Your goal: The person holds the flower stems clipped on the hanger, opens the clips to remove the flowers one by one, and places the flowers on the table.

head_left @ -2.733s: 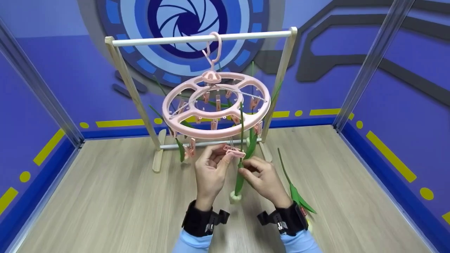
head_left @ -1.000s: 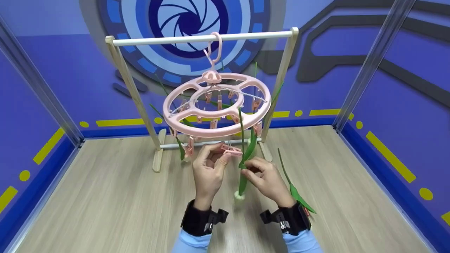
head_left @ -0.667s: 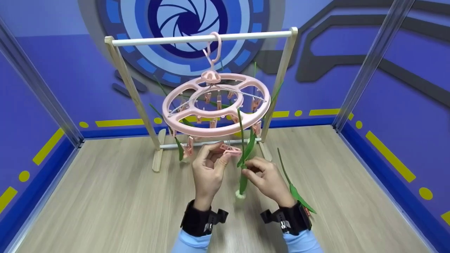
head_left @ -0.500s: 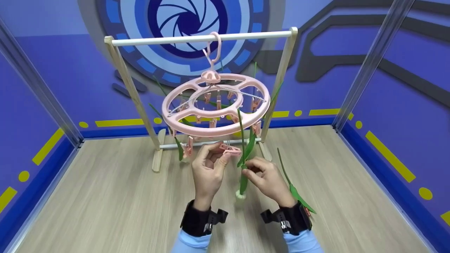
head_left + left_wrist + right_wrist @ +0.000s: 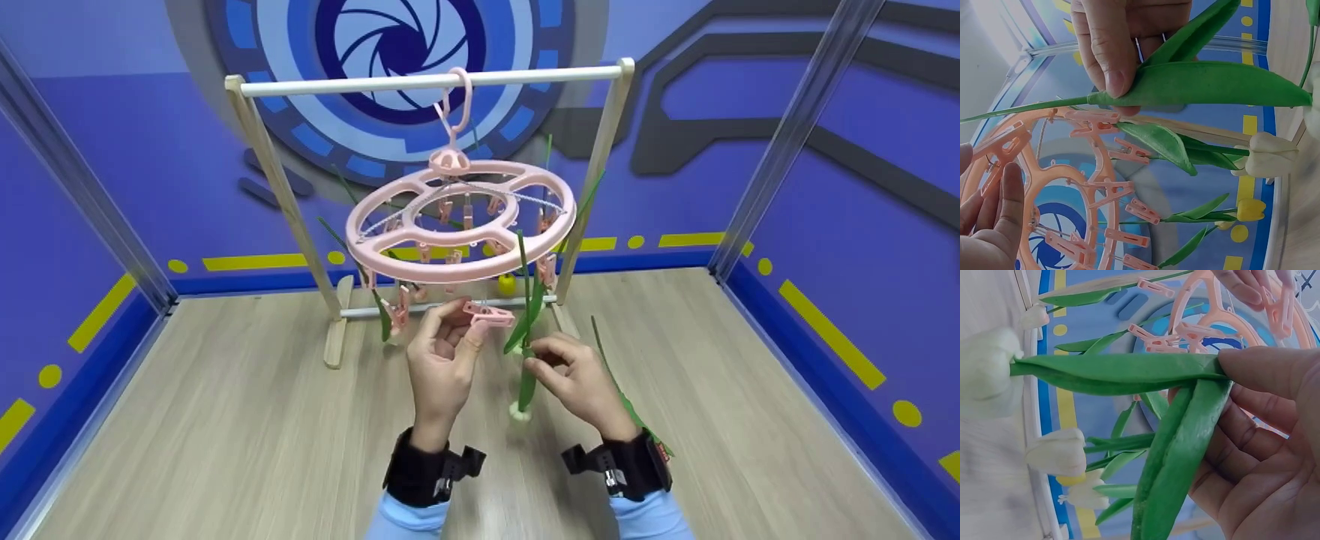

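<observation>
In the head view my left hand (image 5: 441, 367) pinches a pink clothespin (image 5: 491, 317) hanging from the front of a round pink clip hanger (image 5: 442, 271). Finger and thumb press its handle ends; in the left wrist view the same clothespin (image 5: 1008, 140) is seen from the side. My right hand (image 5: 577, 379) holds a white artificial tulip by its stem where the leaves begin. Its bloom (image 5: 988, 374) points down and the bare stem (image 5: 524, 277) rises past the hanger's front right rim. A small gap separates the stem from the clothespin.
The hanger hooks over the white bar (image 5: 337, 86) of a wooden-legged rack. Several tulips hang head down from other clips, among them a white one (image 5: 1269, 154) and a yellow one (image 5: 1251, 209). Another tulip (image 5: 634, 412) lies on the table beside my right wrist, partly covered.
The tulip and my right hand have shifted right, so the stem that was close against the clothespin stands apart from it. My left hand has drifted slightly left, still pinching the clothespin.
</observation>
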Motion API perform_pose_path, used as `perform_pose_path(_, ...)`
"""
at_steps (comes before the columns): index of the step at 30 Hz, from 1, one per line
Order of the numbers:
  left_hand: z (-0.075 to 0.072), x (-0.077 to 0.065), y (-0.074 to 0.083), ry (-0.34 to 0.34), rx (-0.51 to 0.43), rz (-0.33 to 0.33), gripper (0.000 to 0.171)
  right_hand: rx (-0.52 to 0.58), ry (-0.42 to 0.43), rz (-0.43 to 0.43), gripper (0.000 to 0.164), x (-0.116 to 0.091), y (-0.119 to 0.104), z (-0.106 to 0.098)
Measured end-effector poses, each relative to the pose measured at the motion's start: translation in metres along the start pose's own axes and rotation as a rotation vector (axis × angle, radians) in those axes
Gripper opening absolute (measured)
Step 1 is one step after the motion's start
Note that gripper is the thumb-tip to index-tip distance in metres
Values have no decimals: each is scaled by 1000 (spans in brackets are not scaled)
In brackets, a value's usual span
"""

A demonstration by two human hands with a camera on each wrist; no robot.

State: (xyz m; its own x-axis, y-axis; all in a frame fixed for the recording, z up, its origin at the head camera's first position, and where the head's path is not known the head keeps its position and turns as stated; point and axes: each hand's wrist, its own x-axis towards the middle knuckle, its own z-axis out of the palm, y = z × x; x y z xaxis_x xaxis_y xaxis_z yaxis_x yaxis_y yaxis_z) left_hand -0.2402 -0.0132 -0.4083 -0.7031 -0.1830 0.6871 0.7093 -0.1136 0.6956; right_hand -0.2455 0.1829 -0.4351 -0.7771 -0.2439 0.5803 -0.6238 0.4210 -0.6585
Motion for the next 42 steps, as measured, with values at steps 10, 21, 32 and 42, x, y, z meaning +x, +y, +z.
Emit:
perform_pose_path(10, -2, 1, 2, 7, 26, -38, 36, -11, 5, 67, 10, -2, -2, -11)
perform_pose_path(21, -2, 4, 3, 14, 64, -2, 37, -32, 8, 123, 13, -3, -5, -28)
perform_pose_path(32, -3, 6, 0, 10, 96, -14, 37, -69, 35, 213, 13, -9, -8, -42)
perform_pose_path(42, -5, 3, 0, 10, 123, -99, 32, -105, 47, 258, 14, -17, 0, -53)
